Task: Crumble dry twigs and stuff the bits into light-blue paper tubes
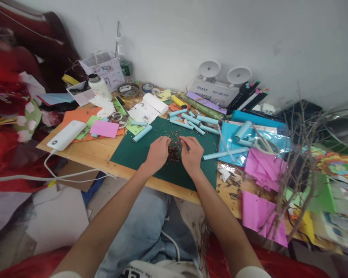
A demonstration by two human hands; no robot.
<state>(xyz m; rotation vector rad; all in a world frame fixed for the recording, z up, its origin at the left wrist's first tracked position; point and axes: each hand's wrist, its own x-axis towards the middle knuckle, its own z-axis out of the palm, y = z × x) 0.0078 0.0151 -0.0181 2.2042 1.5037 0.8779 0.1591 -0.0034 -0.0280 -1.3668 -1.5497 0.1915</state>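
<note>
Both hands rest on a dark green cutting mat point(133, 152) on a wooden table. My left hand point(157, 152) and my right hand point(192, 152) have curled fingers closed from either side on a small dark brown crumbly clump point(174, 151), with loose brown bits scattered on the mat around it. Several light blue rolled paper tubes point(191, 120) lie at the mat's far edge, and one long tube point(224, 155) lies just right of my right hand.
A white power bank point(66, 135) with its cable sits at the table's left edge, by orange and pink paper point(104, 128). Blue sheets, scissors point(263, 144) and pink paper point(263, 166) lie right. Bare twigs point(295, 170) stand front right. A white bottle point(99, 87) and boxes are at the back.
</note>
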